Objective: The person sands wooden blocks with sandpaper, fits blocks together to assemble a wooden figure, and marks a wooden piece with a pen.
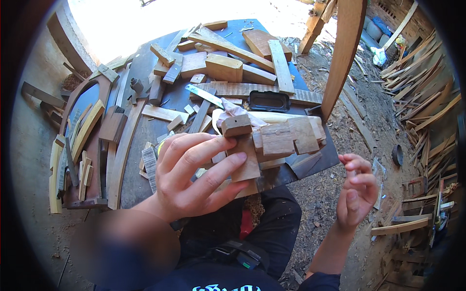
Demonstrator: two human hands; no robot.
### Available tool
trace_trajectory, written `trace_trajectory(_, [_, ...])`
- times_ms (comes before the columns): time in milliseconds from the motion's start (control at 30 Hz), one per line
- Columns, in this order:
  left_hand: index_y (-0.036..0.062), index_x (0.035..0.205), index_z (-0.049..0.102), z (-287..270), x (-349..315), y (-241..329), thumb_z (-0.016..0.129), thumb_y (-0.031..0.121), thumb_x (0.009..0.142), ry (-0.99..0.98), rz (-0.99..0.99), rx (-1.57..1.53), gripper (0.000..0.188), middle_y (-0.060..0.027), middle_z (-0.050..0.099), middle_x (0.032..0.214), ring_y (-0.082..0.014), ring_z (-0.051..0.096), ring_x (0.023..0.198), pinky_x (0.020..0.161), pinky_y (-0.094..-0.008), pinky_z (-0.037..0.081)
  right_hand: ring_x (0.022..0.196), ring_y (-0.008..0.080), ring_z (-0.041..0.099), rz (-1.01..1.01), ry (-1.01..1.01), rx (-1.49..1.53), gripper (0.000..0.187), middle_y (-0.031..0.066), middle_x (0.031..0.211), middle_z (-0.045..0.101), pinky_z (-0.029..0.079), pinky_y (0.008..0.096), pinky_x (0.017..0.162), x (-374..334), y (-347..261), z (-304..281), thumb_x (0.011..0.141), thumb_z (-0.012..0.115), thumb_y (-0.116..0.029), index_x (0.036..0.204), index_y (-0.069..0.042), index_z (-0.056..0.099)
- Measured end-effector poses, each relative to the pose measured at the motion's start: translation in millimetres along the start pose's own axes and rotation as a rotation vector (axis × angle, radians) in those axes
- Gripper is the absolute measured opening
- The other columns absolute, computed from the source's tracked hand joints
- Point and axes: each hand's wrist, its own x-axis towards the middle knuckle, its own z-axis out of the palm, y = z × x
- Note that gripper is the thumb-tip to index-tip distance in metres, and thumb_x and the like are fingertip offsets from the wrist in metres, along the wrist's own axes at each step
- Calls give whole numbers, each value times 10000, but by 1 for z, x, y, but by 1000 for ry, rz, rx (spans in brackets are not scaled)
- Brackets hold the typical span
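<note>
My left hand [194, 177] is raised in front of me and grips a small wooden piece [246, 162], a flat light-brown block with a squarish knob [237, 125] on top. Fingers wrap its left side and the thumb sits below. My right hand [357, 191] hovers to the right over the dirt floor, fingers loosely curled, holding nothing visible. Just behind the held piece lie several short wooden blocks [286, 138] at the near edge of a dark workbench [145, 63].
The workbench carries many planks, offcuts [223, 68] and a black rectangular tray [268, 101]. Curved wooden frames [87, 126] lie at its left. A long bent plank [344, 53] stands to the right. Stacked timber [427, 97] and sawdust cover the ground at right.
</note>
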Motion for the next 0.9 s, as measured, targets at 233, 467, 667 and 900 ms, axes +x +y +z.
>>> trace_trajectory(233, [79, 1173, 710, 1, 2, -1, 844, 296, 853, -2, 30, 63, 410, -140, 655, 1210, -314, 665, 1030, 845, -431, 556, 1156, 354, 594, 105, 107, 22, 179, 152, 1090, 633, 449, 524, 1045, -43, 8, -11, 939, 692, -232, 1003, -74, 637])
trace_trajectory(467, [151, 1140, 747, 3, -3, -4, 852, 151, 790, 51, 87, 94, 366, -45, 686, 1170, -253, 664, 1031, 875, -423, 543, 1061, 303, 614, 188, 188, 78, 122, 152, 1040, 646, 492, 459, 983, -76, 15, -8, 934, 654, -134, 1005, -36, 639])
trace_trajectory(667, [184, 1100, 729, -22, 3, -6, 856, 222, 854, 189, 58, 29, 280, 11, 708, 1112, -212, 660, 1035, 946, -404, 542, 1013, 275, 619, 196, 197, 54, 98, 147, 1021, 651, 506, 421, 939, -84, 11, -1, 930, 636, -89, 1005, -26, 642])
trace_trajectory(900, [-2, 1076, 479, -51, -23, -33, 523, 107, 926, 501, -261, -395, 191, -267, 663, 1100, -320, 691, 989, 946, -484, 574, 948, 247, 617, 245, 226, 68, 87, 137, 994, 646, 527, 383, 864, -94, 11, 4, 936, 625, -69, 1003, -14, 630])
